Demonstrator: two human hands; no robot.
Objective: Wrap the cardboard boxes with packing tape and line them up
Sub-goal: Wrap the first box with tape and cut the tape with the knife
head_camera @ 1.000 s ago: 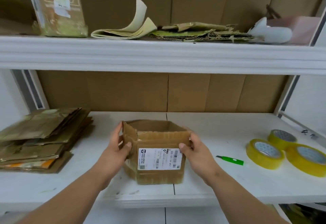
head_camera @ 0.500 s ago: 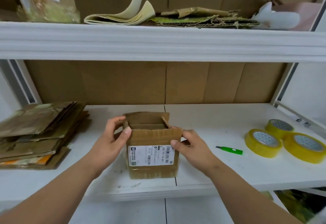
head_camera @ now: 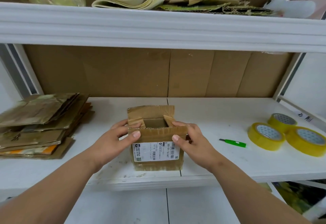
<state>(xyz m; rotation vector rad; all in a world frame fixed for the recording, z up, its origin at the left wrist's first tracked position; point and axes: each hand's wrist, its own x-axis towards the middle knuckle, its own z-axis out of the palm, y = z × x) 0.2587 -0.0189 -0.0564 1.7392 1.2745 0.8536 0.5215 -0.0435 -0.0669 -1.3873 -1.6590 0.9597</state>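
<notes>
A small brown cardboard box (head_camera: pixel 157 160) with a white shipping label on its near face stands near the front edge of the white shelf (head_camera: pixel 211 118). Its top is open, with the far flap upright and the two side flaps folded inward. My left hand (head_camera: pixel 116 139) grips the box's upper left side, thumb on the near flap and fingers on the left side flap. My right hand (head_camera: pixel 192 141) grips the upper right side the same way. Three yellow rolls of packing tape (head_camera: pixel 266 138) lie at the right of the shelf.
A stack of flattened cardboard boxes (head_camera: pixel 40 125) lies at the shelf's left. A green utility knife (head_camera: pixel 232 142) lies between the box and the tape. The upper shelf (head_camera: pixel 158 28) carries cardboard scraps, papers and a taped parcel. Brown cardboard lines the back wall.
The box has been squared up from a skewed shape. Both hands slid to its top and folded the two side flaps inward; the far flap now stands up.
</notes>
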